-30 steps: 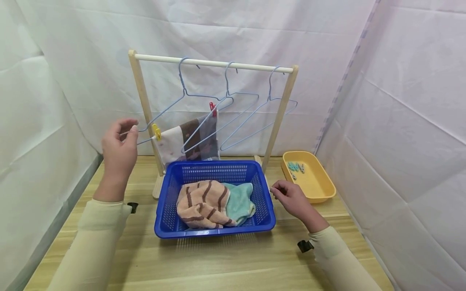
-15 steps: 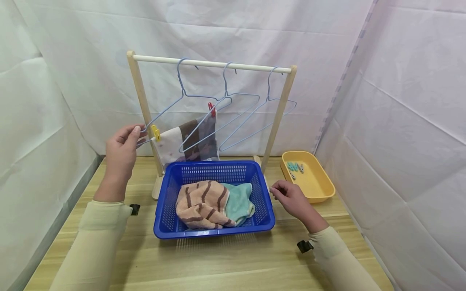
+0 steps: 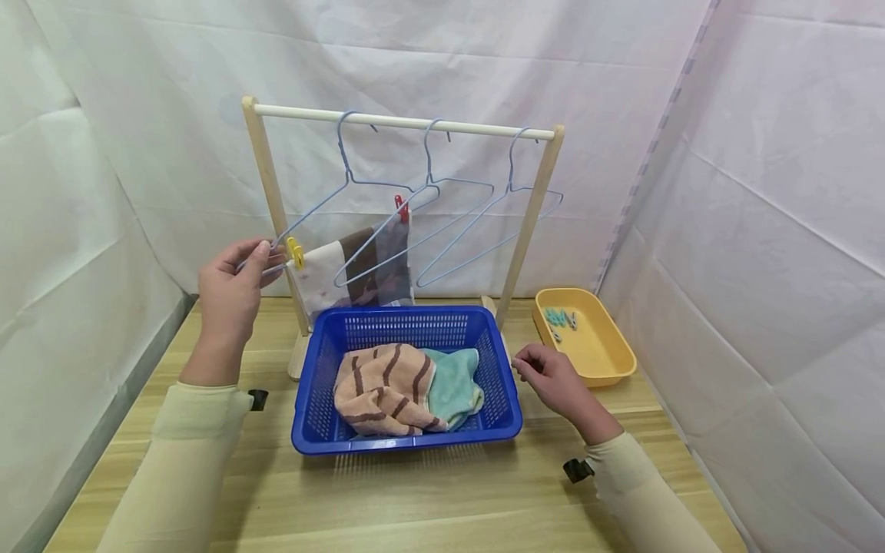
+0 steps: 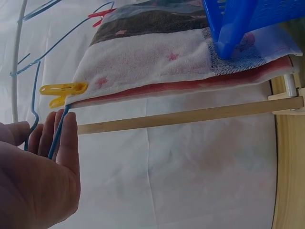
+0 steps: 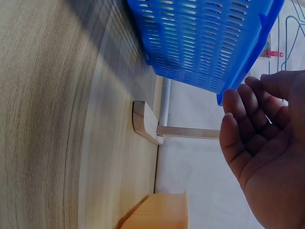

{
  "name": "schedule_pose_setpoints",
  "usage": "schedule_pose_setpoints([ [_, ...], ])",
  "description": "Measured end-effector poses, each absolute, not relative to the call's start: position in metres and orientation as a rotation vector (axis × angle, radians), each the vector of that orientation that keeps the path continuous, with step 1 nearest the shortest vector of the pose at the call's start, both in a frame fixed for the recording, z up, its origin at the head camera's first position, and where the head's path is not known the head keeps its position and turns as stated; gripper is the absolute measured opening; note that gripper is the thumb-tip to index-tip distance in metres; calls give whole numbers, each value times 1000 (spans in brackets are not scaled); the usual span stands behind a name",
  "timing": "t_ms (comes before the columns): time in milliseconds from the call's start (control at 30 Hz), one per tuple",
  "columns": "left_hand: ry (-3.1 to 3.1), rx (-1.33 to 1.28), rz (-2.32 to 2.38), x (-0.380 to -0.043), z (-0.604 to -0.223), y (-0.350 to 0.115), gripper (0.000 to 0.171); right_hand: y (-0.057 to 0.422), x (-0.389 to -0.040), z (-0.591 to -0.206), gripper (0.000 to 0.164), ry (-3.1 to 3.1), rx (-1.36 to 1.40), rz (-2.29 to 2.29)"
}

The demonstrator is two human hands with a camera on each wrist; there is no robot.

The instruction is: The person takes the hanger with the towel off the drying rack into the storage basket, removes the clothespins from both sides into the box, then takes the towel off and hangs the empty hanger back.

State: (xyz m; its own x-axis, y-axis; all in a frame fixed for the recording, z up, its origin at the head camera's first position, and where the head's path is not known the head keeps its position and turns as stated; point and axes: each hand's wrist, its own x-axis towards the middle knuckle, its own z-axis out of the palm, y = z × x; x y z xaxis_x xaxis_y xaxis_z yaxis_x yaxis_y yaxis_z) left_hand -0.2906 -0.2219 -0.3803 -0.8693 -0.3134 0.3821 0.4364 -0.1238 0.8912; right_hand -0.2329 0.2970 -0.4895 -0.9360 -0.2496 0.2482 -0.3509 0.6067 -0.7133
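My left hand (image 3: 231,288) pinches the left end of a blue wire hanger (image 3: 314,211), thumb in front and fingers behind the wire, as the left wrist view also shows. Just right of the fingertips, a yellow clothespin (image 4: 64,89) clips a white, brown and grey towel (image 4: 147,59) to the hanger's lower bar. A red clothespin (image 3: 402,208) fastens the towel's other side. My right hand (image 3: 549,374) holds nothing, its fingers loosely curled beside the right wall of the blue basket (image 3: 408,445). Inside the basket lie a striped peach towel (image 3: 387,384) and a teal cloth (image 3: 455,380).
Two more blue hangers hang bare from the white rod (image 3: 408,121) of a wooden rack (image 3: 528,230). At the right, a yellow tray (image 3: 598,346) holds several small clothespins (image 3: 556,316). White cloth walls (image 3: 781,230) surround the wooden table (image 3: 387,507).
My left hand has shifted right and slightly down along the hanger's end, closer to the yellow clothespin, its fingers now behind the wire. The right hand has stayed still.
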Motion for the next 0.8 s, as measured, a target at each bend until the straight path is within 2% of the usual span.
schedule_pose_setpoints([
  [800,-1617,-201,-2050,-287,-379,-223,32,295,-232,-492,18,-2727,477,1299],
])
